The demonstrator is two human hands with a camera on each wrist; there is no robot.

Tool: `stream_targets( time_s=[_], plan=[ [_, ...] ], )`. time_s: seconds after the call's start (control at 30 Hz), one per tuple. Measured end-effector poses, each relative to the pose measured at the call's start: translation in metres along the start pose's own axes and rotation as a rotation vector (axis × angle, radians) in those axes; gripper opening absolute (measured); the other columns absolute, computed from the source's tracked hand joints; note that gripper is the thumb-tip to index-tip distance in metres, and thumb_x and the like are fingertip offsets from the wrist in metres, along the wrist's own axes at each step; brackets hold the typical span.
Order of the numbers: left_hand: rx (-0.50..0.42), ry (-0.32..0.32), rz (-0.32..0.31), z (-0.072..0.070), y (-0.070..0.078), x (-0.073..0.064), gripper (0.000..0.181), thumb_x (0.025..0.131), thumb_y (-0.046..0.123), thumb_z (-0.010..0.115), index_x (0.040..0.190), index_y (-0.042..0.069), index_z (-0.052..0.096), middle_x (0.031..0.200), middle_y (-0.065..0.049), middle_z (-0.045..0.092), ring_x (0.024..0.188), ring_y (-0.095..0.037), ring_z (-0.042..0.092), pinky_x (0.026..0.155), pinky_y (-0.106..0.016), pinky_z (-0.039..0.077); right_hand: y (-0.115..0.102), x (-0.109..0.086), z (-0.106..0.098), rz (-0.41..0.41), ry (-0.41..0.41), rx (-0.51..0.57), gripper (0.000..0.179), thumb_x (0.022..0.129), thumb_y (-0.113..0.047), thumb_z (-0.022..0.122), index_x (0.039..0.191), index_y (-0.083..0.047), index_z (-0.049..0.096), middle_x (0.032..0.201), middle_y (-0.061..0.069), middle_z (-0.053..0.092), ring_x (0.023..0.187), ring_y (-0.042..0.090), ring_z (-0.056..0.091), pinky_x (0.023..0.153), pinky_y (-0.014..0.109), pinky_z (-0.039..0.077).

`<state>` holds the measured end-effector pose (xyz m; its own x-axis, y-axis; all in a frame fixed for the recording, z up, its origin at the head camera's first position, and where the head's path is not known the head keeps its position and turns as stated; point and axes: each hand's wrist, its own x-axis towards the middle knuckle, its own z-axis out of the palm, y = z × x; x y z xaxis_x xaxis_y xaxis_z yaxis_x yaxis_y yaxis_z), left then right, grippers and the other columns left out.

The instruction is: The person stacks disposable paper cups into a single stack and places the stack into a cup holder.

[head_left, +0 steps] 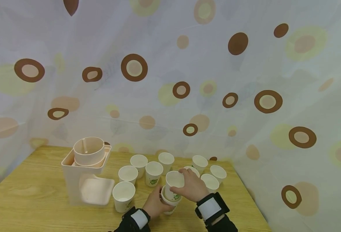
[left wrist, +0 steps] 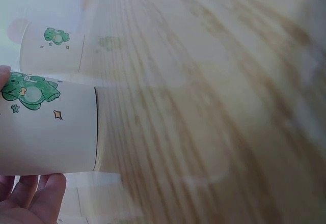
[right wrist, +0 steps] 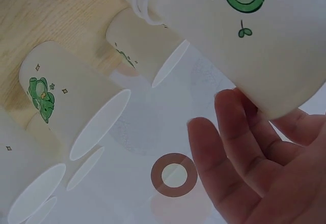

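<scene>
My left hand (head_left: 155, 203) grips nested white paper cups (head_left: 170, 211) near the table's front; the right wrist view shows two rims close together there. Its curled fingers (left wrist: 48, 193) lie against the cup wall (left wrist: 66, 142), which bears a green cartoon animal. With thumb and fingers, my right hand (head_left: 193, 186) holds another paper cup (head_left: 174, 180) by its upper part. That cup's base sits inside the mouth of the cups in the left hand. In the right wrist view, the held cup (right wrist: 265, 56) fills the upper right, with some fingers (right wrist: 204, 142) extended beside it.
Several upright paper cups stand to the left (head_left: 124, 193) and behind, and more to the right (head_left: 210, 183), close to the right hand. At the left is a beige plastic container (head_left: 71, 183) with a round cup (head_left: 89, 154) in its top. A patterned curtain (head_left: 158, 38) hangs behind the wooden table (head_left: 28, 193).
</scene>
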<state>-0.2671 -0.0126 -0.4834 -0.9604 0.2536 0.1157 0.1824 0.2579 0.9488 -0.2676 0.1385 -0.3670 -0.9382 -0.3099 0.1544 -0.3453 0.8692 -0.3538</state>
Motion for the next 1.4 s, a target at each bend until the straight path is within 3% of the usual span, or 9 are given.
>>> stream_targets(
  time_s=[0.27,1.4],
  plan=[
    [-0.01,0.004,-0.029,0.0,-0.002,0.003,0.068,0.068,0.008,0.08,0.122,-0.005,0.042,0.117,-0.02,0.056,0.104,-0.034,0.057,0.088,-0.049,0.049,0.002,0.001,0.004,-0.005,-0.007,-0.01,0.07,0.07,-0.042,0.077,0.119,0.001,0.054,0.114,0.019,0.057,0.092,0.029,0.06,0.072,0.045,0.053],
    [-0.009,0.039,0.008,0.003,-0.006,0.005,0.067,0.067,0.009,0.08,0.121,-0.005,0.043,0.118,-0.021,0.056,0.105,-0.034,0.056,0.088,-0.05,0.048,0.01,0.004,0.017,0.022,-0.035,-0.019,0.07,0.068,-0.044,0.076,0.118,-0.001,0.054,0.105,0.015,0.059,0.086,0.025,0.06,0.065,0.041,0.052]
  ],
)
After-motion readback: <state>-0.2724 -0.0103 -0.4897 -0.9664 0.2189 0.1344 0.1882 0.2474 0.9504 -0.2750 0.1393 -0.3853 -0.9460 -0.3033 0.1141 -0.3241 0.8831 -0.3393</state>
